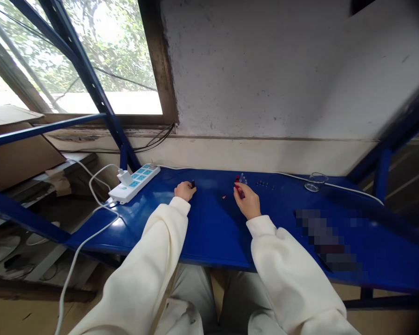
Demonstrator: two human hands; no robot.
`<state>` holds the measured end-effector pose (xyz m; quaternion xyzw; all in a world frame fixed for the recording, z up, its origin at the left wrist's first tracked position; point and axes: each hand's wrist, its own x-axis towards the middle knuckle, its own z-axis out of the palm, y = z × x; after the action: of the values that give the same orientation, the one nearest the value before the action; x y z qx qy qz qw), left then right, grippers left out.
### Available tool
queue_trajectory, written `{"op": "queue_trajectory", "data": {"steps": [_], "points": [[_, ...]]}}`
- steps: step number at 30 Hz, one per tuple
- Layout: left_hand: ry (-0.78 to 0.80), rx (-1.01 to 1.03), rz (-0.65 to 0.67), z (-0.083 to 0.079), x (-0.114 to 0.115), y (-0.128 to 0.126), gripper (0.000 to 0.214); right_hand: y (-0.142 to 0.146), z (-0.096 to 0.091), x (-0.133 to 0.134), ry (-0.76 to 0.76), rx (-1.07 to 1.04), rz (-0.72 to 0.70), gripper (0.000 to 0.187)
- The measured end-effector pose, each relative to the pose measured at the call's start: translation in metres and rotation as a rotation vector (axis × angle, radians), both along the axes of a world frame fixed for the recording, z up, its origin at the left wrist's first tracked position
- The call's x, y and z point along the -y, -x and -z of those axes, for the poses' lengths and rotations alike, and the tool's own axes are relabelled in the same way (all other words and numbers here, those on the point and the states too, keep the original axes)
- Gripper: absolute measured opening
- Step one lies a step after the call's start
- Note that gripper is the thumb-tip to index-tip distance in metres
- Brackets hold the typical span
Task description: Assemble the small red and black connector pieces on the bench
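My left hand rests on the blue metal shelf, fingers curled around a small dark object that sticks out past them. My right hand is further right, its fingers pinched on small red and clear pieces at its tips. A tiny red bit lies on the shelf between the hands. A row of several small dark parts sits just right of the right hand. Both arms wear cream sleeves.
A white power strip with blue sockets and a plugged-in white charger lies at the shelf's left end, its cable hanging off the edge. A clear round lid or ring sits at the back right. Blue frame bars, a window and wall surround the shelf.
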<state>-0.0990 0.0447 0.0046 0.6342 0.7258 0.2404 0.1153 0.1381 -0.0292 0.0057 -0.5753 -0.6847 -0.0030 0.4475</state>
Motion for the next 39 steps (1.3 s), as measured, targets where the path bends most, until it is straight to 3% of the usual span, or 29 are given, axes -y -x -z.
{"op": "queue_trajectory", "data": {"steps": [11, 17, 20, 22, 26, 29, 31, 33, 39], "points": [[0.041, 0.016, -0.009, 0.004, 0.000, 0.001, 0.023, -0.007, -0.004, 0.001, -0.077, -0.070, 0.136, 0.029], [0.114, -0.045, -0.015, -0.006, 0.009, 0.001, 0.032, -0.010, -0.005, -0.001, -0.172, -0.090, 0.199, 0.023], [0.114, -0.098, -0.020, -0.013, 0.019, 0.000, 0.037, -0.014, -0.008, -0.001, -0.112, -0.090, 0.297, 0.018], [0.071, -0.114, -0.013, -0.018, 0.028, -0.004, 0.034, -0.017, -0.010, -0.001, 0.021, -0.073, 0.365, 0.015], [-0.107, -0.035, 0.094, -0.024, 0.051, -0.030, 0.023, -0.022, -0.010, -0.003, 0.409, 0.006, 0.405, 0.015], [-0.244, 0.025, 0.336, -0.025, 0.064, -0.061, 0.020, -0.024, -0.007, -0.006, 0.575, 0.058, 0.401, 0.017], [-0.292, 0.029, 0.489, -0.023, 0.069, -0.084, 0.017, -0.025, -0.003, -0.007, 0.607, 0.093, 0.402, 0.019], [-0.312, 0.014, 0.548, -0.020, 0.070, -0.103, 0.016, -0.026, -0.001, -0.008, 0.592, 0.133, 0.398, 0.021], [-0.291, -0.175, 0.492, -0.012, 0.064, -0.139, 0.048, -0.025, 0.005, -0.009, 0.538, 0.214, 0.380, 0.027]]}}
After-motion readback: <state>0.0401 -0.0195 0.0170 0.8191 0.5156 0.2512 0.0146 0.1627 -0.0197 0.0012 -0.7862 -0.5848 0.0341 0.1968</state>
